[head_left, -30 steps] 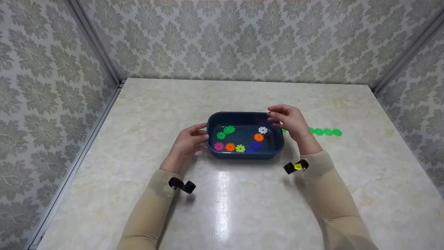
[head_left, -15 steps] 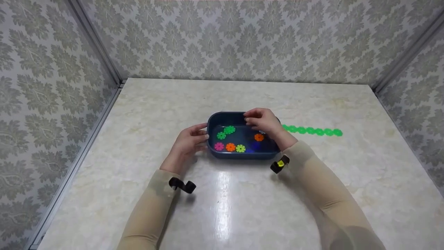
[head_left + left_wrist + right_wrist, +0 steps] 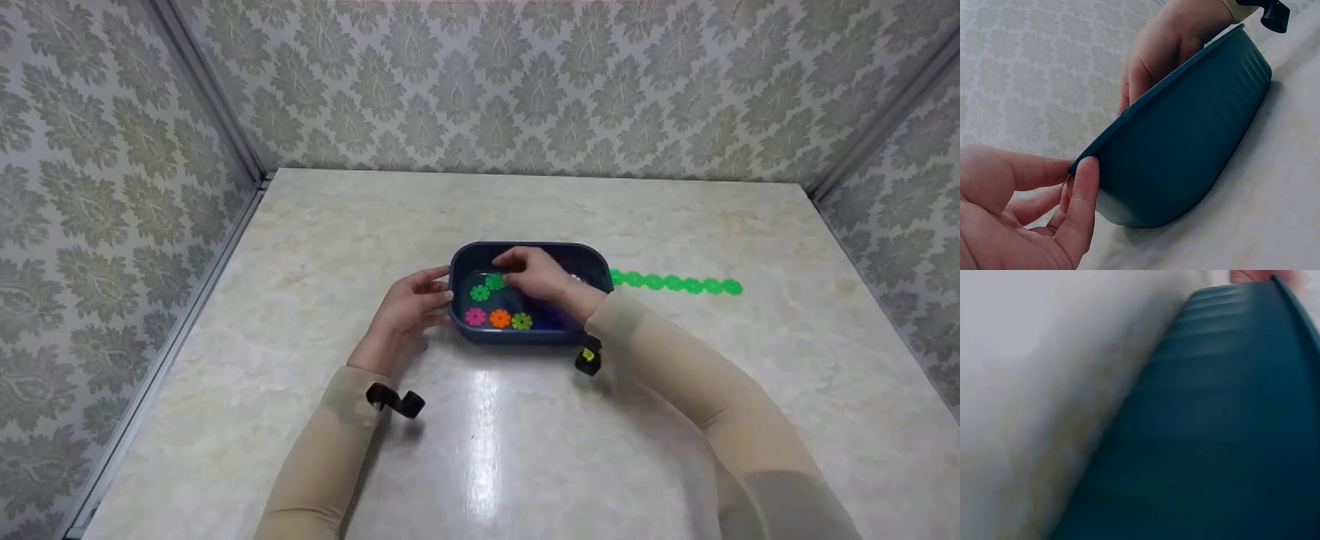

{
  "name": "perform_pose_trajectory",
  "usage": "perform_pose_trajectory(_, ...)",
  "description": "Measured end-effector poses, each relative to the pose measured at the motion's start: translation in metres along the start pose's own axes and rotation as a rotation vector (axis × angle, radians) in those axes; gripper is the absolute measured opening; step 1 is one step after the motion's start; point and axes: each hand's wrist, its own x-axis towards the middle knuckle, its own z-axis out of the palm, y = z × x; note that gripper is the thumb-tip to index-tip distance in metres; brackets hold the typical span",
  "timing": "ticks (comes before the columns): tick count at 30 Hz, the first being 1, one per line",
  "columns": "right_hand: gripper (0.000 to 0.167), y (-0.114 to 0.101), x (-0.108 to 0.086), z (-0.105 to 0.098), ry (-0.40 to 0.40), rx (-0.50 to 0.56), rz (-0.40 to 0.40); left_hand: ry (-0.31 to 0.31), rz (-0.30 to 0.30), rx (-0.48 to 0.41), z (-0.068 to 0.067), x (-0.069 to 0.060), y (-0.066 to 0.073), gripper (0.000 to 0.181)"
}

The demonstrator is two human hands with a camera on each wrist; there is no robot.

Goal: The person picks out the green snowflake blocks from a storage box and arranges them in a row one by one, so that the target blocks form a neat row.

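A dark blue plastic basin [image 3: 531, 336] stands on the table with small toothed plastic discs inside. My left hand [image 3: 403, 309] holds the basin's left end; in the left wrist view its fingertips [image 3: 1088, 171] meet at the rim. My right hand [image 3: 536, 274] reaches down into the basin, thumb and forefinger apart beside a green disc [image 3: 495, 282]. Another green disc [image 3: 480, 293] lies near it. Along the front wall are a pink disc [image 3: 475, 317], an orange disc [image 3: 500, 319] and a yellow-green disc [image 3: 522, 321]. The right hand hides much of the basin's right part.
A straight chain of green discs [image 3: 675, 283] lies on the table [image 3: 480, 450], running right from the basin's right end. Patterned walls [image 3: 540, 90] stand behind and at both sides. Each sleeve carries a black wrist camera, such as the left one [image 3: 395, 400].
My right hand has moved left from the basin's right rim, across its inside, to the green discs. The left hand and the basin have stayed put.
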Motion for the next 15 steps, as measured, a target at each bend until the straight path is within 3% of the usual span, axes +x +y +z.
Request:
perform_pose_trajectory(6,0.043,0.0010,0.0032,0.0053,-0.069,-0.150,-0.032,-0.002,-0.005,0.005,0.0006,0.0001,0.0005,0.055)
perform_pose_trajectory(15,0.042,0.0066,0.0024,0.0011,-0.049,-0.307,0.020,0.007,-0.026,0.011,0.0001,-0.0006,0.0017,0.054)
